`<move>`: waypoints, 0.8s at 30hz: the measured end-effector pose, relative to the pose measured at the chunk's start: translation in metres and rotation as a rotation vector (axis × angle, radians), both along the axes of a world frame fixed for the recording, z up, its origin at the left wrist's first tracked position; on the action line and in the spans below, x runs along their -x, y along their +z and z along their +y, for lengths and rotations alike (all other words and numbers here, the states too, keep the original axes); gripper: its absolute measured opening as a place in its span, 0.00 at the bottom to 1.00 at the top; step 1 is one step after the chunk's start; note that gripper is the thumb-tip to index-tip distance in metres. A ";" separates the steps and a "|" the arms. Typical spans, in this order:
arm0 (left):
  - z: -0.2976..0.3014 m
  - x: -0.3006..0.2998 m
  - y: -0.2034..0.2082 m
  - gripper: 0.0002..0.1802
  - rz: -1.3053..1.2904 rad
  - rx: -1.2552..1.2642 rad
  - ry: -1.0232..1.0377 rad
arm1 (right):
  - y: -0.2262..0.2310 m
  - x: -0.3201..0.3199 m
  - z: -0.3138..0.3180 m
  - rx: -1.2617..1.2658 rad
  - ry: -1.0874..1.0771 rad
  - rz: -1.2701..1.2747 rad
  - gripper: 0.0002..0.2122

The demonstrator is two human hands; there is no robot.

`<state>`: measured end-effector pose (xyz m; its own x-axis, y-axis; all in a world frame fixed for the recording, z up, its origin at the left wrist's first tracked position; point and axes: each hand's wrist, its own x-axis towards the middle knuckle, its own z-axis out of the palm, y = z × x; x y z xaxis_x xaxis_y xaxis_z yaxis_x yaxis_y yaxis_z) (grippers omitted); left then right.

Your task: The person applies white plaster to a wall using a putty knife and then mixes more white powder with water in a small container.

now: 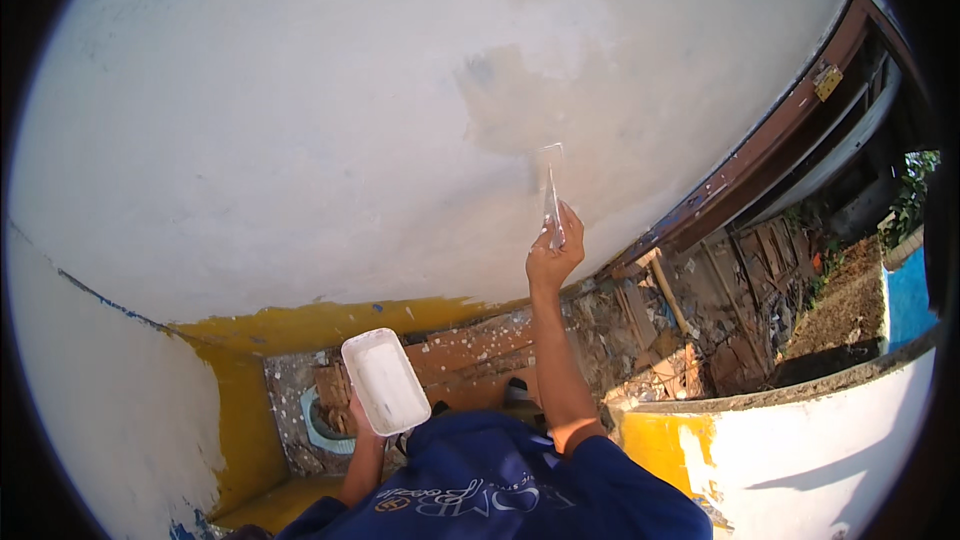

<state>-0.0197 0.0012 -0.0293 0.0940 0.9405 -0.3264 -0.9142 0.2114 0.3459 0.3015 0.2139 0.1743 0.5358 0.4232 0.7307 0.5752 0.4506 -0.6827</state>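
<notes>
My right hand (556, 258) is raised and closed around the handle of a putty knife (551, 190), its wide blade against the white wall (300, 140). Just above the blade, a greyish, darker patch (510, 105) spreads over the wall. Lower and to the left, my left hand (362, 420) grips the side of a white rectangular tub (357, 380). Whitish paste (385, 385) coats the inside of the tub, which is tilted toward me. Part of my left hand is hidden behind the tub.
A yellow band (330, 325) runs along the wall's foot. Spattered boards (470, 350) and a pale green basin-like thing (318, 430) lie below. To the right are a brown wooden frame (750, 145), debris (730, 290) and a low white-and-yellow wall (800, 450).
</notes>
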 end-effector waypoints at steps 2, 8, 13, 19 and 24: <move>0.002 0.002 -0.012 0.34 0.032 -0.005 -0.013 | 0.020 -0.025 0.008 0.038 -0.153 -0.049 0.17; -0.007 -0.006 0.000 0.34 -0.077 -0.045 0.016 | 0.021 -0.004 0.021 0.044 -0.206 -0.111 0.24; -0.008 -0.002 0.015 0.34 -0.020 -0.038 -0.028 | -0.001 0.064 -0.004 0.081 -0.028 -0.205 0.25; 0.004 0.005 -0.020 0.35 0.046 -0.080 -0.017 | -0.013 0.022 -0.012 0.142 0.128 0.130 0.19; -0.001 0.025 -0.044 0.42 0.001 -0.086 -0.035 | -0.032 -0.027 0.020 0.117 -0.284 0.039 0.20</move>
<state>-0.0442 0.0002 -0.0734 0.1272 0.9612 -0.2449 -0.9061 0.2130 0.3654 0.3283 0.2342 0.1425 0.6712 0.3321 0.6627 0.6395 0.1927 -0.7442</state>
